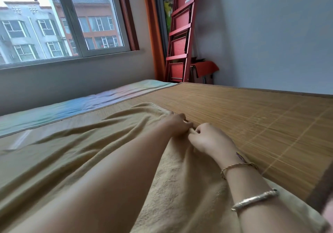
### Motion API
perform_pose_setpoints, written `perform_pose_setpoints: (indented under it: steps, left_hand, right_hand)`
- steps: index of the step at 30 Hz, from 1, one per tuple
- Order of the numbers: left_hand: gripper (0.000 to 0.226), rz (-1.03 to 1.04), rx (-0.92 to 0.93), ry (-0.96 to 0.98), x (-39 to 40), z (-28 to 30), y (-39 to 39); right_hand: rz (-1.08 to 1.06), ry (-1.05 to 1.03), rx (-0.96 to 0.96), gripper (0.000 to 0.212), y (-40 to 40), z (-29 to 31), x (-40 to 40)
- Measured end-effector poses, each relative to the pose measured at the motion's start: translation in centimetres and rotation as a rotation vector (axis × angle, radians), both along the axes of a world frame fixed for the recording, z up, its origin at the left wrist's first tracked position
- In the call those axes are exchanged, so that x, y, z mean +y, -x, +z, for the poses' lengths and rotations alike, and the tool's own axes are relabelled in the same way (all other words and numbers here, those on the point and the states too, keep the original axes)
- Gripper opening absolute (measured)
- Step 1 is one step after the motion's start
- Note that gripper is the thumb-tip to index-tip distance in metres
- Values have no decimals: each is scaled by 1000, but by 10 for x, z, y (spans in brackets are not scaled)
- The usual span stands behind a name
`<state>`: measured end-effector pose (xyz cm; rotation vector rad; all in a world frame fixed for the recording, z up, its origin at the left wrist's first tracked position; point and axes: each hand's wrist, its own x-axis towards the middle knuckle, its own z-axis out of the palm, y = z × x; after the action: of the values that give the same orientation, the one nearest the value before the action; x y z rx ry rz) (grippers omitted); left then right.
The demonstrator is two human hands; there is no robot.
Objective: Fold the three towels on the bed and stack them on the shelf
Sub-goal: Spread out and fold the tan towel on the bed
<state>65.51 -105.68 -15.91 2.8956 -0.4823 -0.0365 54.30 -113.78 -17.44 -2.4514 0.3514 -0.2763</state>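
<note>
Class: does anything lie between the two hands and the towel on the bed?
Nothing visible does: the left hand and right hand both already pinch the yellow towel's far edge, side by side.

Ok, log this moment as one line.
left hand: pinches towel edge | right hand: pinches same edge | towel: on bamboo mat, unfolded

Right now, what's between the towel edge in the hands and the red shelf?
Head view: only bare bamboo mat lies between the towel, pinched by the left hand and right hand, and the shelf, which stands past the bed's far end.
</note>
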Motion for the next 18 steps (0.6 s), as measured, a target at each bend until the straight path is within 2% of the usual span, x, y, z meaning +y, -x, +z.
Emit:
perform_pose_setpoints:
  steps: [3,5,10,13,14,16,18]
  left_hand:
    - [35,-13,-31,15,0,6,3]
    - [28,-10,-46,53,7,10,9]
    - [28,68,-78,399,51,42,27]
    - [37,35,50,587,95,69,46]
    - [34,44,86,640,110,79,54]
    - [23,83,69,695,144,99,71]
    - [25,163,-17,683,187,119,90]
  right_hand:
    - [11,-40,13,40,-2,-2,-1]
    - [23,-80,27,37,-1,0,1]
    - [167,-244,79,28,10,15,16]
    - [229,-252,120,31,24,31,45]
    - [257,-248,138,30,28,38,57]
    - [323,-236,154,26,37,59,88]
    - [399,-220,136,24,46,85,130]
